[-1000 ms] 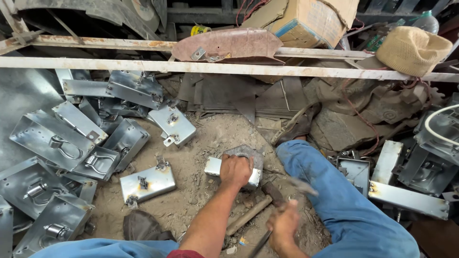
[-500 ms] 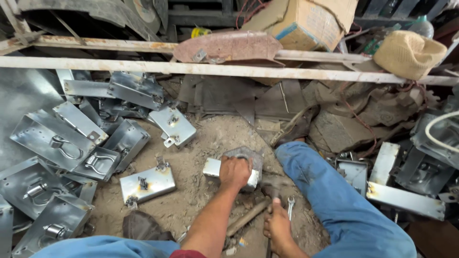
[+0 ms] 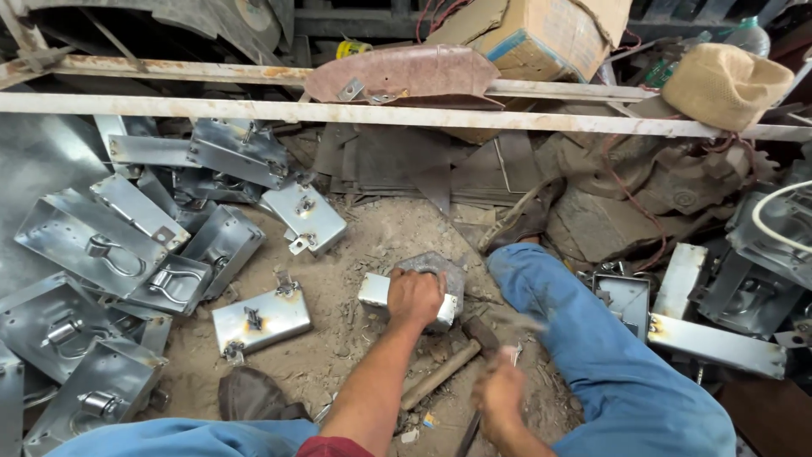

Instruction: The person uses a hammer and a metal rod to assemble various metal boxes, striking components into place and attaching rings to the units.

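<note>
- Metal plate (image 3: 375, 290) was pinned flat on a grey block (image 3: 446, 272), centre of dirt floor, by left hand (image 3: 414, 296), fingers pressed down on it.
- Right hand (image 3: 499, 395) was blurred; fingers closed on a thin tool, prob. a punch.
- Wooden-handled hammer (image 3: 448, 366) lay btwn the hands.
- Step judged: piece steadied for striking; aim req'd clear of fingers.

shiny metal trays (image 3: 85, 245) lie piled on the left. a long white bar (image 3: 254, 110) runs across the top. a cardboard box (image 3: 550, 34) and a tan sack (image 3: 723, 85) sit behind it.
</note>
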